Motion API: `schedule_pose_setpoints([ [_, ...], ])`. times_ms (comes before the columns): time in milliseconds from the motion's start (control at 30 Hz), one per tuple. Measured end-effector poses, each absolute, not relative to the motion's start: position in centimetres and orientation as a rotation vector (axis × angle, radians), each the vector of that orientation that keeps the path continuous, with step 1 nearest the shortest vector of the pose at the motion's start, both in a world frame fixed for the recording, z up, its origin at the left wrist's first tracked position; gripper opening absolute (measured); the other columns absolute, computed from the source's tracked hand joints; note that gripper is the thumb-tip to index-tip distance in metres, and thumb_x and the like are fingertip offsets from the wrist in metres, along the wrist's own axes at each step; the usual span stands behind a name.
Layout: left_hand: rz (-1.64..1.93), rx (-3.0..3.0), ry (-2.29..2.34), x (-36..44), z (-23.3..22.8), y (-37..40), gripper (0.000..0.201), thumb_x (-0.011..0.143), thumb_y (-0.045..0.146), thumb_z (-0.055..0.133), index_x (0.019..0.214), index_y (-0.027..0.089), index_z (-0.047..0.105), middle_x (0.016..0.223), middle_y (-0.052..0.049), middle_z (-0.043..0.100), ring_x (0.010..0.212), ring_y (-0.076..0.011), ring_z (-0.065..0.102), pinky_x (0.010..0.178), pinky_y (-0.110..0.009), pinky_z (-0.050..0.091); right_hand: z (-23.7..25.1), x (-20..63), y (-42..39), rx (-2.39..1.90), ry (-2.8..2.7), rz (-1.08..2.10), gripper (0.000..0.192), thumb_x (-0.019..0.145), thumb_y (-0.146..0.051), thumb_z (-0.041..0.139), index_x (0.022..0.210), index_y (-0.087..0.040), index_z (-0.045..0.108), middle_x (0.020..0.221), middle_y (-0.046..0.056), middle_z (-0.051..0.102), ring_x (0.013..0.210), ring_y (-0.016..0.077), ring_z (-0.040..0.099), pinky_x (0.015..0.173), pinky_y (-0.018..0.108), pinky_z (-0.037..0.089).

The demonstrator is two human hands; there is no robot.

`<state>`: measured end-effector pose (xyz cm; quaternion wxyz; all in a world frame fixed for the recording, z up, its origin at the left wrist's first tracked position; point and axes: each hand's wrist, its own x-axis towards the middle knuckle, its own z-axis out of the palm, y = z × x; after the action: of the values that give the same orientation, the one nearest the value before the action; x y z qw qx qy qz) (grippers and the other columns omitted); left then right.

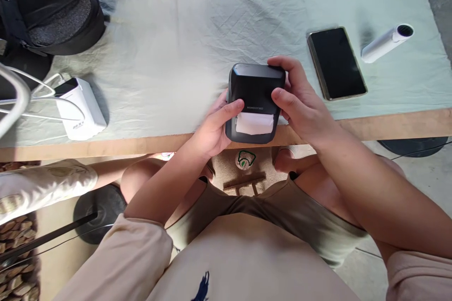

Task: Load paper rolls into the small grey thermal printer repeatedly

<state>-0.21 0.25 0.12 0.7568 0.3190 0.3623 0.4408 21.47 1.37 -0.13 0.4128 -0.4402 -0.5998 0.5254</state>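
- Printer (254, 88), a small black box with rounded corners, sits clasped between both hands right at the near edge of the table (388, 124), partly overhanging it toward the person's lap.
- Left hand (213, 129) comes up from below on the box's left side; its fingers are wrapped narrowly round that side and the thumb (231, 109) lies across the top face, just left of the paper slot.
- Right hand (300, 99) closes on the opposite side, fingers curled over the far right corner and thumb resting on top near the printed logo.
- White paper strip (254, 123) pokes out of the slot on the near end, pointing toward the person, between the two thumbs and touching neither.
- Long axis of the box runs away from the person, across the table edge.
- Both hands are equally close, since each already holds it.
- Phone (336, 62) lies face up well to the right, with a white cylinder (386, 43) beyond it; a white power bank (80, 108) with cables sits far left.
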Motion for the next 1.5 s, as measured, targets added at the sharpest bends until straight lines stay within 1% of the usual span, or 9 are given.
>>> schedule_pose_setpoints([
  [100, 0.960, 0.690, 0.788, -0.3, 0.1, 0.2, 0.066, 0.088, 0.063, 0.102, 0.135, 0.021, 0.078, 0.122, -0.009, 0.092, 0.120, -0.0369, 0.091, 0.092, -0.042, 0.074, 0.0, 21.2, 1.3, -1.083, -1.393, 1.374, 0.089, 0.097, -0.092, 0.083, 0.160, -0.036, 0.057, 0.140, 0.006, 0.070, 0.112, 0.0237, 0.075, 0.099, 0.038, 0.071],
  [333, 0.953, 0.711, 0.792, -0.1, 0.3, 0.1, 0.058, 0.092, 0.064, 0.098, 0.131, 0.026, 0.080, 0.127, -0.009, 0.092, 0.138, -0.0429, 0.087, 0.108, -0.050, 0.075, 0.1, 21.0, 1.2, -1.109, -1.450, 1.328, 0.073, 0.104, -0.077, 0.078, 0.161, -0.036, 0.055, 0.140, 0.005, 0.071, 0.103, 0.0214, 0.077, 0.092, 0.037, 0.074],
  [500, 0.960, 0.692, 0.784, 0.1, 0.3, 0.1, 0.053, 0.094, 0.061, 0.096, 0.130, 0.026, 0.079, 0.122, -0.008, 0.091, 0.141, -0.0436, 0.086, 0.108, -0.051, 0.076, 0.4, 21.1, 1.3, -1.124, -1.475, 1.307, 0.078, 0.103, -0.082, 0.076, 0.161, -0.035, 0.053, 0.136, 0.006, 0.072, 0.115, 0.0248, 0.079, 0.098, 0.038, 0.074],
  [733, 0.970, 0.699, 0.762, 0.0, 0.3, 0.1, 0.057, 0.093, 0.060, 0.099, 0.135, 0.025, 0.081, 0.128, -0.008, 0.092, 0.149, -0.0444, 0.082, 0.118, -0.053, 0.074, 0.3, 21.2, 1.3, -1.095, -1.442, 1.340, 0.083, 0.098, -0.087, 0.082, 0.160, -0.037, 0.055, 0.138, 0.005, 0.072, 0.105, 0.0235, 0.078, 0.092, 0.039, 0.074],
  [867, 0.945, 0.646, 0.721, 0.2, 0.2, 0.1, 0.050, 0.104, 0.072, 0.084, 0.125, 0.026, 0.086, 0.133, -0.006, 0.094, 0.162, -0.0430, 0.075, 0.128, -0.054, 0.070, 0.5, 21.1, 1.2, -1.134, -1.498, 1.311, 0.082, 0.102, -0.083, 0.078, 0.166, -0.038, 0.053, 0.148, 0.007, 0.073, 0.106, 0.0236, 0.079, 0.086, 0.037, 0.074],
  [967, 0.970, 0.554, 0.755, 0.4, -0.1, 0.2, 0.049, 0.109, 0.073, 0.078, 0.121, 0.026, 0.089, 0.129, -0.006, 0.096, 0.164, -0.0420, 0.073, 0.131, -0.053, 0.069, 0.7, 21.4, 1.2, -1.198, -1.559, 1.208, 0.080, 0.106, -0.076, 0.073, 0.172, -0.037, 0.053, 0.166, 0.010, 0.068, 0.127, 0.0284, 0.080, 0.097, 0.041, 0.076],
  [1100, 1.005, 0.521, 0.789, 0.7, -0.2, 0.4, 0.042, 0.113, 0.065, 0.077, 0.123, 0.026, 0.089, 0.128, -0.006, 0.096, 0.165, -0.0396, 0.073, 0.133, -0.052, 0.068, 0.8, 22.3, 1.4, -1.215, -1.722, 0.987, 0.080, 0.101, -0.061, 0.081, 0.174, -0.036, 0.058, 0.184, 0.011, 0.058, 0.168, 0.0362, 0.063, 0.125, 0.051, 0.071],
  [1333, 1.007, 0.534, 0.853, 0.7, -0.1, 0.6, 0.032, 0.111, 0.054, 0.081, 0.120, 0.024, 0.086, 0.128, -0.008, 0.094, 0.158, -0.0419, 0.078, 0.129, -0.055, 0.071, 1.6, 23.0, 1.3, -1.210, -1.796, 1.092, 0.106, 0.085, -0.047, 0.092, 0.182, -0.032, 0.053, 0.184, 0.014, 0.059, 0.166, 0.0422, 0.065, 0.140, 0.066, 0.061],
  [1500, 0.981, 0.472, 0.853, 0.9, 0.5, 0.8, 0.049, 0.124, 0.062, 0.056, 0.116, 0.023, 0.084, 0.122, -0.007, 0.094, 0.160, -0.0372, 0.077, 0.136, -0.055, 0.066, 2.7, 23.4, 1.3, -1.176, -1.878, 0.916, 0.092, 0.086, -0.051, 0.097, 0.171, -0.037, 0.063, 0.177, 0.012, 0.066, 0.161, 0.0424, 0.068, 0.128, 0.063, 0.068],
])
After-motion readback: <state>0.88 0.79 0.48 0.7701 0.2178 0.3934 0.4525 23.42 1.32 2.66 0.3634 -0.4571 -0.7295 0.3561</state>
